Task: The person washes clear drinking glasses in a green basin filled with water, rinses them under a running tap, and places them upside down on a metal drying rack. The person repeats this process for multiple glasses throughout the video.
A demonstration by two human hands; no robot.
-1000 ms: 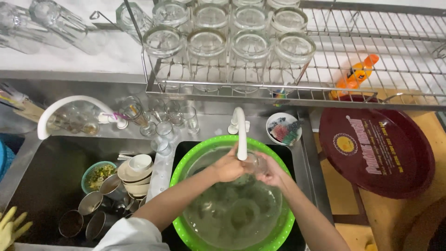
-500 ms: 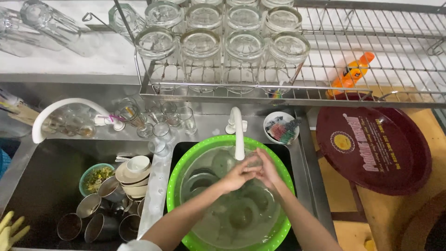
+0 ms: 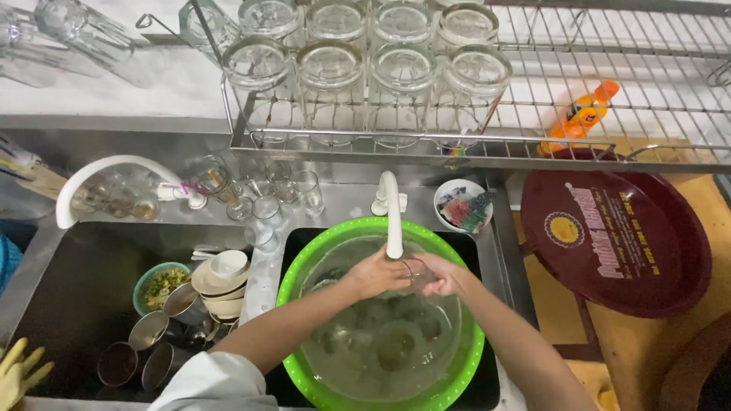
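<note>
Two hands meet over a green basin of cloudy water that sits in the right half of a steel sink. Left hand and right hand hold a clear glass between them, just under the spout of a white tap. The fingers of both hands are curled around the glass, though how tightly they close is hard to judge through the water and glare. More glasses lie under water in the basin. The left half of the sink holds stacked white cups, metal cups and a small bowl of scraps. Behind the basin, on the steel bench, stand several small glasses and a dish with a scrubber. Above, a wire rack carries rows of upturned glasses and an orange bottle. A dark red round tray lies to the right. A yellow glove shows at the lower left edge.
</note>
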